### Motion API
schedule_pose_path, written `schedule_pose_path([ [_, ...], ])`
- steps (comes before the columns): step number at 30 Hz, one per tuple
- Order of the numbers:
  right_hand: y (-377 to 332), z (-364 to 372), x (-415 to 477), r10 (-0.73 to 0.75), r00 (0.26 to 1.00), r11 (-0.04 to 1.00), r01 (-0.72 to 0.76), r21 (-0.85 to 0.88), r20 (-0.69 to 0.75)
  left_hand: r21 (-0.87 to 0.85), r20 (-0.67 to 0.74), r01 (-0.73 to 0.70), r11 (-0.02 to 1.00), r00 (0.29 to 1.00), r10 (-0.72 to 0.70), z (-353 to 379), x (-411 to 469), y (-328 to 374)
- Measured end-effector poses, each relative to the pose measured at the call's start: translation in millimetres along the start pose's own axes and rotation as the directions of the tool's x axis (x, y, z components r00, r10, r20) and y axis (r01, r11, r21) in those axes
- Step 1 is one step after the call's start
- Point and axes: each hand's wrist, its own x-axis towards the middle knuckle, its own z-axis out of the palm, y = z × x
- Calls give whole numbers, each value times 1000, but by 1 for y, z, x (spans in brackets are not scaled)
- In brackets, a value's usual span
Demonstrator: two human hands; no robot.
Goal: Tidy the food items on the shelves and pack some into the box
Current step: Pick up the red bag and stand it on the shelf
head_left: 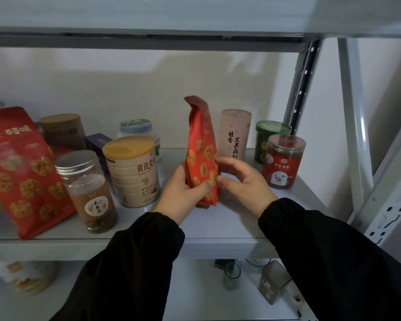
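Head view, left hand (183, 188): we see it wrapped round the lower part of the red pouch (203, 147), thumb across the front and fingers behind, closed firmly on it.
Right hand (239, 181): thumb and forefinger tips bear on the pouch's right edge in a light pinch; the remaining fingers are curled and hold nothing.
Red pouch: upright and edge-on to us, top folded over. Its base sits at the shelf (218, 228) surface; we cannot confirm whether it rests there or is just lifted.
Left neighbours: cream tin (132, 172) just beside the left hand, then glass jar (88, 191), then large red bag (21, 170) leaning at the far left.
Right neighbours: tall pink tube (235, 135) just behind the pouch; red-label jar (283, 162) near the right hand, with green jar (270, 140) behind it.
Box: not in view.
Step in hand: we judge this to be the tidying stage, with the pouch being stood or squared up in the gap between tin and tube.
Next move: we either seat the pouch flat on its base and release both hands, or lift it straight up and out for packing. Both call for clearance from the tube, which looks easy to tip.
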Motion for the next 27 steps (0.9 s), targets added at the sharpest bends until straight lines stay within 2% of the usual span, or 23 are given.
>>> schedule_pose_path([
  [4, -2, -2, 3, 38, 999, 999, -39, -37, -16, -117, -78, 24, 993, 996, -34, -5, -2, 0],
  [8, 2, 0, 3, 76, 997, 995, -75, 63, -10, -92, -93, 31, 995, 995, -40, -4, -3, 4],
  [12, 4, -2, 3, 63, 997, 998, -63, 12, -35, -92, -76, 23, 996, 997, -30, -1, -6, 12],
  [15, 10, -4, 6, 120, 993, 992, -120, -29, -6, -19, -105, 25, 1000, 994, -26, -1, -5, 11],
  [19, 15, -2, 9, 174, 984, 967, -163, -196, 41, 232, -125, 17, 972, 992, 13, -1, -2, 10],
  [21, 16, 0, 10, 178, 984, 958, -167, -232, 27, 430, -132, 47, 901, 991, 11, -1, -2, 9],
  [22, 16, 1, 10, 179, 984, 954, -169, -248, 18, 549, -139, 64, 834, 990, 16, -3, -4, 8],
  [25, 14, 4, 15, 164, 986, 949, -161, -272, -13, 834, -46, 34, 551, 999, 9, -13, -17, 1],
  [27, 11, 7, 21, 151, 988, 942, -150, -300, -20, 913, 60, -36, 407, 997, -45, -17, -25, 0],
])
